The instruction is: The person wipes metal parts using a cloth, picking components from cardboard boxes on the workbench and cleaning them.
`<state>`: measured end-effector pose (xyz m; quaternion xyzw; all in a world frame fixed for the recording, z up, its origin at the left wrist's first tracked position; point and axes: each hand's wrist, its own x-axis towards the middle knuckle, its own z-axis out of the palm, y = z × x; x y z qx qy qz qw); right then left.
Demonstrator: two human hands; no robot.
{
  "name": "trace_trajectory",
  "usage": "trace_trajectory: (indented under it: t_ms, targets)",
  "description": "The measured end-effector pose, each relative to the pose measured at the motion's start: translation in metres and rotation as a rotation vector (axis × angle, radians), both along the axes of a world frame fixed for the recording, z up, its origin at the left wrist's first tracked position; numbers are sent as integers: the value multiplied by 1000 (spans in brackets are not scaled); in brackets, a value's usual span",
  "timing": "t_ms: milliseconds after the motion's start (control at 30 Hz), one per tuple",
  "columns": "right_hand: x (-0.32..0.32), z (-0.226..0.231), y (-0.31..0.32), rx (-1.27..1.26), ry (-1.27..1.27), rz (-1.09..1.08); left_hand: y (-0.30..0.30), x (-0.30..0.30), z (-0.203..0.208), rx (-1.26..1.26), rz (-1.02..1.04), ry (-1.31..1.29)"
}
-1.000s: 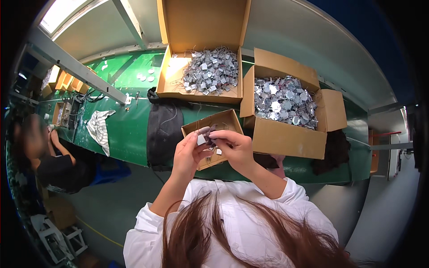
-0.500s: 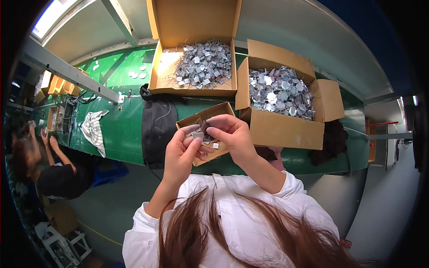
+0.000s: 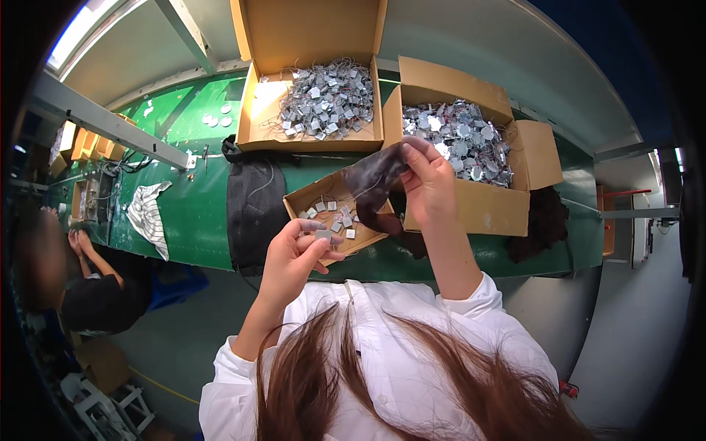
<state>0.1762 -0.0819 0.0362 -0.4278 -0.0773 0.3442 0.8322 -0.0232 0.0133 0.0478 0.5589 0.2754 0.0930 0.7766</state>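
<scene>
My right hand (image 3: 429, 180) is raised over the green table (image 3: 191, 206) and pinches a small dark mesh pouch (image 3: 373, 184) that hangs down from its fingers. My left hand (image 3: 296, 253) is lower and to the left, holding a small grey square tag (image 3: 323, 234) between thumb and fingertips. Just beyond both hands lies a small open cardboard box (image 3: 298, 202) with several of the same grey tags (image 3: 334, 217) on its floor. The pouch's lower end hangs over this box.
Two large open cardboard boxes, one at the back (image 3: 254, 110) and one at the right (image 3: 478, 206), hold heaps of silvery tags. A black mesh cloth (image 3: 254, 206) and a striped rag (image 3: 149, 217) lie on the table. Another person (image 3: 88, 287) sits at the left.
My hands were close together at the small box; the right hand has since lifted up and right with the dark pouch, and the left hand has dropped away holding a tag.
</scene>
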Motion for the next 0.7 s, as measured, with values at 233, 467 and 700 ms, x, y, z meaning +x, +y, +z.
trace_trajectory:
  t_ms: [233, 467, 700]
  targets:
    - [-21, -15, -7, -17, 80, 380, 10, -3, 1, -214, 46, -71]
    - [-51, -4, -3, 39, 25, 656, 5, 0, 6, -561, -25, -128]
    - [-55, -10, -2, 63, -175, 640, 4, -2, 0, -742, -103, -180]
